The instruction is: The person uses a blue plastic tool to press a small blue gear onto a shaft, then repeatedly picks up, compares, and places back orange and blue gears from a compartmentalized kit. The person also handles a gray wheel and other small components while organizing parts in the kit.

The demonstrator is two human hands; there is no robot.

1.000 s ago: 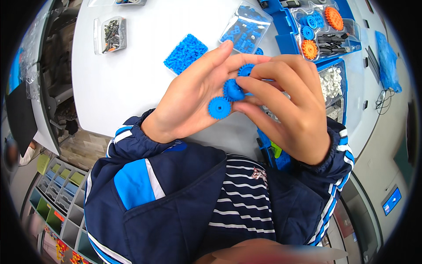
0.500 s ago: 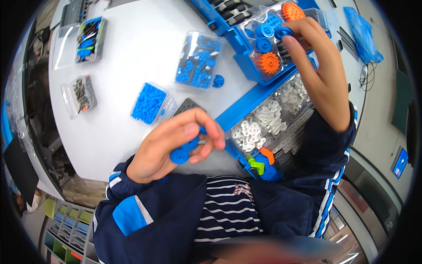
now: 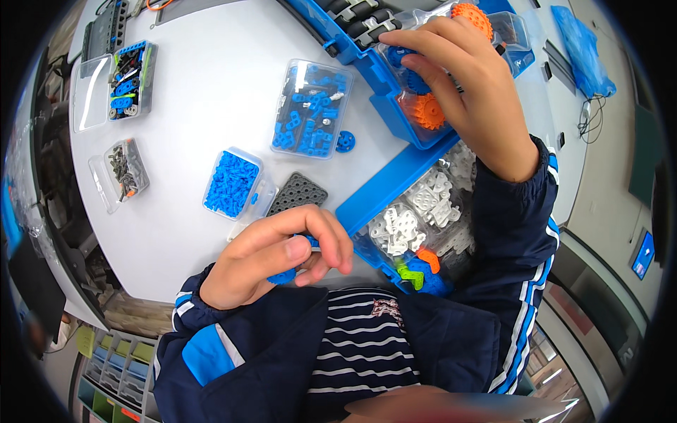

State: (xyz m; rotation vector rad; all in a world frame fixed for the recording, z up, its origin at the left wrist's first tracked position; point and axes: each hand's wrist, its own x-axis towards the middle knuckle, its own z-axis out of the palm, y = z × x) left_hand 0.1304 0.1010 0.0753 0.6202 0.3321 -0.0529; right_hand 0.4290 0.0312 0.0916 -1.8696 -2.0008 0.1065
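Note:
My left hand [image 3: 278, 254] is curled, palm up, around blue plastic gears. A toothed edge of one blue gear [image 3: 282, 276] shows below the thumb, and more blue shows between the fingers; the rest is hidden. My right hand [image 3: 469, 88] reaches over the upper tray of a blue case [image 3: 398, 116]. Its thumb and index finger close around a blue wheel-like part [image 3: 397, 55], partly covered by the fingers. Beside that hand lie an orange gear [image 3: 427, 111] and another orange gear [image 3: 472, 20].
A lower tray holds white plates [image 3: 398, 229] and a green angled piece [image 3: 410, 276]. On the white table sit a box of blue connectors [image 3: 310, 109], a box of blue pins [image 3: 231, 182], a grey perforated plate [image 3: 299, 193], a blue disc [image 3: 345, 142] and two open boxes farther left.
My right hand has shifted left and down into the upper tray. My left hand keeps its gears but has turned, so less of them shows. The whole view has shifted slightly.

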